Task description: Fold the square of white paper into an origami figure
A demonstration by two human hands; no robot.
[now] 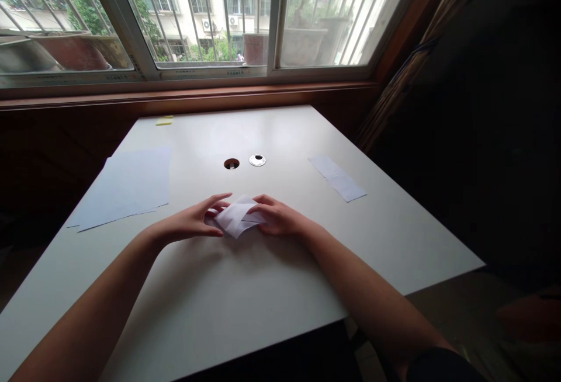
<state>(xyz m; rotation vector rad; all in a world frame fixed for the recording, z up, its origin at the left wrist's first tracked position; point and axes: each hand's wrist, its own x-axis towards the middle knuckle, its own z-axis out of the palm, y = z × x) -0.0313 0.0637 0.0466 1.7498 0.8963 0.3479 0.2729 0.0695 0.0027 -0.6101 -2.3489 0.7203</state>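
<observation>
A small piece of folded white paper [236,217] lies on the white table [245,288], between both hands. My left hand [199,220] grips its left edge, fingers curled over the paper. My right hand [277,217] holds the right edge, with the fingers pressed onto a fold. The paper's lower corner points toward me.
A stack of white sheets [125,188] lies at the left of the table. A folded paper strip [337,177] sits at the right. A cable hole [231,164] and its round cap [257,160] are behind the hands. A yellow sticky note [164,120] lies at the far edge, under a barred window.
</observation>
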